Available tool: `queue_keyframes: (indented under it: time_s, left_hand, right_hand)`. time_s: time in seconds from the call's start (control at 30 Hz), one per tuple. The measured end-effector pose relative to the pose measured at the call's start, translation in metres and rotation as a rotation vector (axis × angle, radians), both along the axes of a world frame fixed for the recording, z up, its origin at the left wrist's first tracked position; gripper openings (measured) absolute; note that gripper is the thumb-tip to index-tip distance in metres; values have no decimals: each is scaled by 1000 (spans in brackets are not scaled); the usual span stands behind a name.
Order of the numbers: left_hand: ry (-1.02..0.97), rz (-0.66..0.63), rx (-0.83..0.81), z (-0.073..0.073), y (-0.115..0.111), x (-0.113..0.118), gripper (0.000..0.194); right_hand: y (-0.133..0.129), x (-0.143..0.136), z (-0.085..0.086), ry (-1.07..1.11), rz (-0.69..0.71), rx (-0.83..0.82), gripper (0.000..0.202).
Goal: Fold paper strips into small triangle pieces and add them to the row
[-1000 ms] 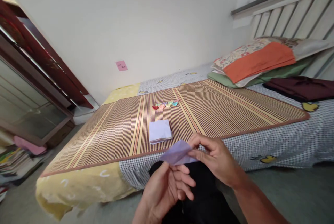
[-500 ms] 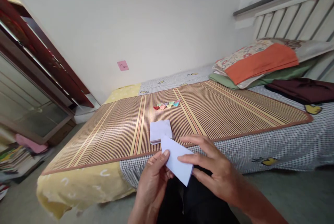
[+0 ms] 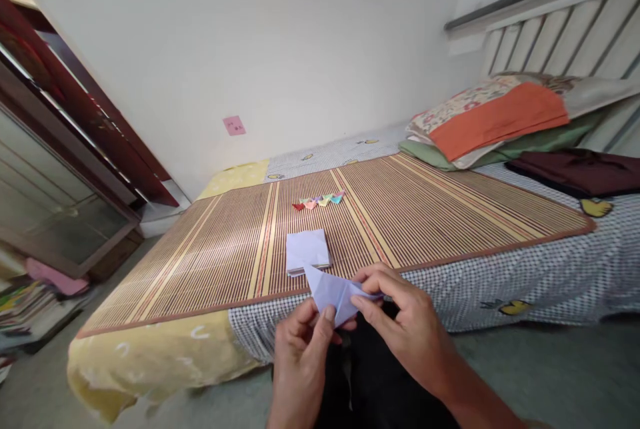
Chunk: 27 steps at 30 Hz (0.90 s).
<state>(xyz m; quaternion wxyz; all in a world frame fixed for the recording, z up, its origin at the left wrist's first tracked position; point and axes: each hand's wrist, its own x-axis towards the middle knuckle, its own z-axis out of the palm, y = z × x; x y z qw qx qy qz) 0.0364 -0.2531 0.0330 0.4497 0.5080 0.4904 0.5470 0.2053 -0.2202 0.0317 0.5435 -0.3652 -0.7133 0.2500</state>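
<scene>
A pale lilac sheet of origami paper (image 3: 327, 292), folded with creases and a raised flap, is held between both hands above my lap. My left hand (image 3: 305, 342) pinches its lower left part, thumb on top and fingers beneath. On the right, my right hand (image 3: 400, 316) grips the flap between thumb and fingers. Just beyond the folded paper, a stack of square paper sheets (image 3: 307, 248) lies on the striped mat. Farther back sits a row of small folded paper pieces (image 3: 320, 200) in red, pink, yellow and blue.
A striped bamboo mat (image 3: 225, 249) covers the bed, over a checked and yellow bedsheet (image 3: 160, 356). Folded pillows (image 3: 500, 119) and a dark maroon cloth (image 3: 575, 172) lie at the right. A pink note (image 3: 234, 125) is on the wall.
The paper was a flat folded shape; now a flap is lifted and bent to the right. My right hand's spread fingers have closed on that flap.
</scene>
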Motion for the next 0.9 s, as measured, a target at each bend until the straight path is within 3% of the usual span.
queue_keyframes:
  time_s: [0.2,0.33,0.43,0.63,0.9]
  left_hand:
    - [-62,-46,-23,-9,1,3,25]
    - [-125,-59,-63,-12,4,4,28]
    - [-174,-49,-75,-12,5,3,29]
    - [-121,-52,-19,-12,4,4,30]
    - [-61,4,-52,-10,12,1,31]
  right_hand:
    - [-4,-3,0,-2,-31,-68,19]
    - [-5,-1,-3,92,-53,-182,6]
    - [-4,4,-3,182,-52,-275,17]
    - [-2,5,3,210,335,-515,17]
    - [16,17,-8,216,65,-428,35]
